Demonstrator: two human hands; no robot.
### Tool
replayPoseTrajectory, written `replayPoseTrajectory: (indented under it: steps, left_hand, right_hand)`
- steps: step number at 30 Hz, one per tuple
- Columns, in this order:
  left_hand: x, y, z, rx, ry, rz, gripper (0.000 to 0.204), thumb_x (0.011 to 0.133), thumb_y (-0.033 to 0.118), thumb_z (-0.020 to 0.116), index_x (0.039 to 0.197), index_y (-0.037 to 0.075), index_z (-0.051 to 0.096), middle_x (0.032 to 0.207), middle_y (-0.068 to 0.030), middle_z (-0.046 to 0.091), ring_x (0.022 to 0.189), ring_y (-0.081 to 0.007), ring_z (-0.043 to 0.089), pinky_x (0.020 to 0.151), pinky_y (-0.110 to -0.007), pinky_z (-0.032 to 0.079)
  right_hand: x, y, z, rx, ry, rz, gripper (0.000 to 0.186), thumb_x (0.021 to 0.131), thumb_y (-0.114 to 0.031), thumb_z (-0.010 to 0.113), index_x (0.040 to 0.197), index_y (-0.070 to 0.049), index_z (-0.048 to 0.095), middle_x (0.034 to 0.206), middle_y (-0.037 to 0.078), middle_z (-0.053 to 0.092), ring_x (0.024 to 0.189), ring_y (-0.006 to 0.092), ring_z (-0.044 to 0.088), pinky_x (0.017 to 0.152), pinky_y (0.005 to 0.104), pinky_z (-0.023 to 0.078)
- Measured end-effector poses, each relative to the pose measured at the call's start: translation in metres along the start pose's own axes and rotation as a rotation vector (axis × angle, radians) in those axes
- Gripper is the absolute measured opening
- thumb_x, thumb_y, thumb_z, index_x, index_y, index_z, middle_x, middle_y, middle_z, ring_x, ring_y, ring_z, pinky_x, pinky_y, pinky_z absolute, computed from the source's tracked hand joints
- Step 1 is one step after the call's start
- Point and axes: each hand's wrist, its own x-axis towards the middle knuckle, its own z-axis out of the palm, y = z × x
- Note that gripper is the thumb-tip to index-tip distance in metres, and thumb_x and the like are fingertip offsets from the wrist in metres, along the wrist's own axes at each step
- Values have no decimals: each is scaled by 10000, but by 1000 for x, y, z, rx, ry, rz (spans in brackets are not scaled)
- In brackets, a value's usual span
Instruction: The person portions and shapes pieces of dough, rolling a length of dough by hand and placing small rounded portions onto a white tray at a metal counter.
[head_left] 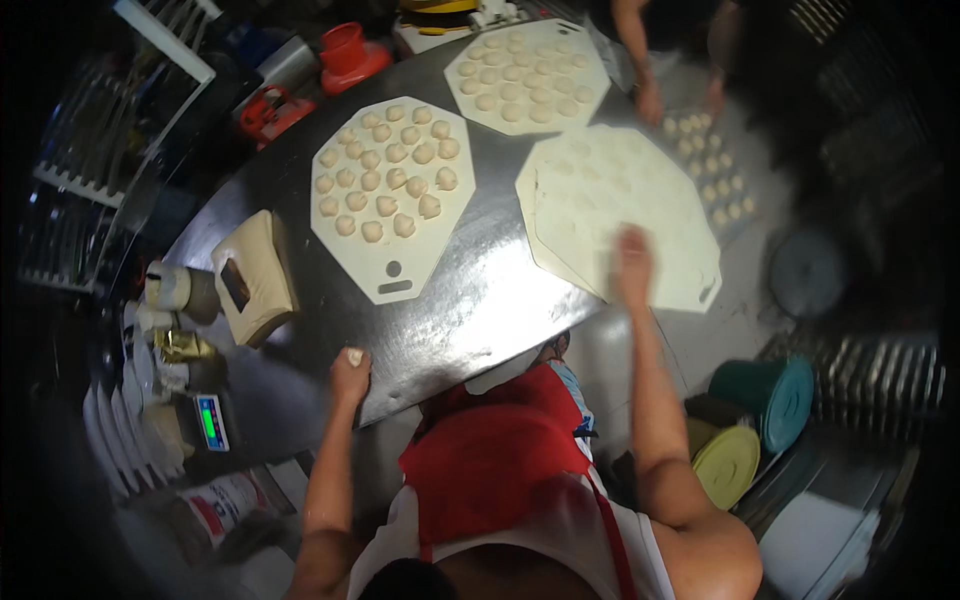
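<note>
My left hand (349, 372) is closed at the steel table's (270, 370) front edge, with a small pale piece that looks like dough (355, 356) in it. My right hand (632, 262) is smeared by motion over stacked cream octagonal boards (665, 210), faintly marked, at the table's right; its fingers are unclear. An octagonal board (390, 270) holding several shaped dough pieces (397, 151) lies ahead of my left hand. Behind, a further board (555, 120) carries several rounder dough pieces (520, 75).
A co-worker's hands (648, 100) reach toward a tray of dough pieces (720, 175) beyond the right boards. At left are a cream package (250, 285), a scale (210, 420) and jars (168, 285). Red gas cylinders (345, 65) stand behind; lidded buckets (770, 405) stand at lower right.
</note>
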Motion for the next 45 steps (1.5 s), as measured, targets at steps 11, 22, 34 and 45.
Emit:
replayPoseTrajectory:
  steps: [11, 22, 34, 45]
  left_hand:
    - [53, 116, 65, -486, 26, -279, 229, 945, 226, 738, 1008, 10, 693, 866, -104, 721, 639, -202, 651, 600, -370, 547]
    - [60, 111, 46, -377, -300, -143, 224, 968, 227, 732, 946, 11, 678, 800, -106, 721, 580, -192, 638, 519, -378, 514]
    - [90, 106, 11, 114, -138, 763, 326, 938, 246, 767, 1165, 74, 607, 1091, -181, 731, 977, -400, 720, 842, -501, 567]
    - [138, 117, 42, 124, -32, 718, 369, 939, 359, 793, 1126, 89, 625, 1025, -165, 717, 980, -393, 711, 841, -495, 561]
  right_hand:
    - [20, 160, -227, 647, -26, 778, 277, 1053, -170, 607, 1231, 42, 626, 1040, 110, 695, 919, 219, 685, 766, 342, 558]
    - [-191, 66, -150, 494, 125, 844, 200, 1124, -255, 576, 1008, -94, 597, 853, 12, 617, 614, 127, 552, 473, 276, 406]
    - [-458, -66, -83, 496, 258, 1060, 167, 1108, -244, 587, 1185, -97, 609, 1098, 35, 664, 973, 247, 697, 800, 508, 624]
    - [-485, -88, -74, 451, 124, 1154, 252, 1033, -122, 623, 1274, -49, 607, 1065, 69, 686, 845, 234, 717, 683, 383, 638]
